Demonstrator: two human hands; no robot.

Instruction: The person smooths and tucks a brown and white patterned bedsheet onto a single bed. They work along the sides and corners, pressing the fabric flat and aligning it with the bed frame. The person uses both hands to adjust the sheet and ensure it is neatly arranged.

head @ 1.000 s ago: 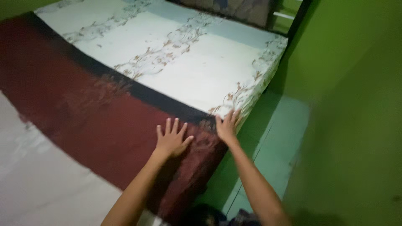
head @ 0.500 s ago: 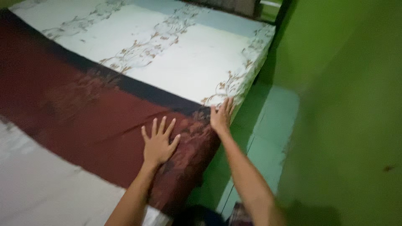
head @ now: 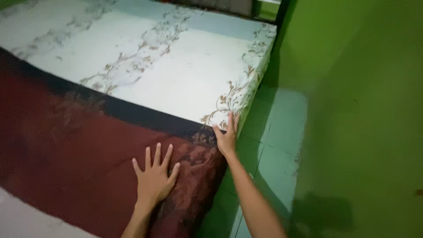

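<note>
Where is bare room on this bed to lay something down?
The pale floral mattress is bare from the dark red cloth's black edge to the far end. The near corner is taken: left hand flat on the cloth, right hand at the edge.

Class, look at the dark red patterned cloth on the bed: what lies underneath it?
The dark red patterned cloth lies over a pale mattress with brown floral stripes, bare beyond the cloth's black edge. The left hand presses flat on the cloth; the right hand touches the mattress corner. What lies beneath is hidden.

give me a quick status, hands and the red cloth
Left hand flat, fingers spread, on red cloth. Right hand at mattress edge, by cloth's dark border. Nothing in the way; green wall close on right.
</note>
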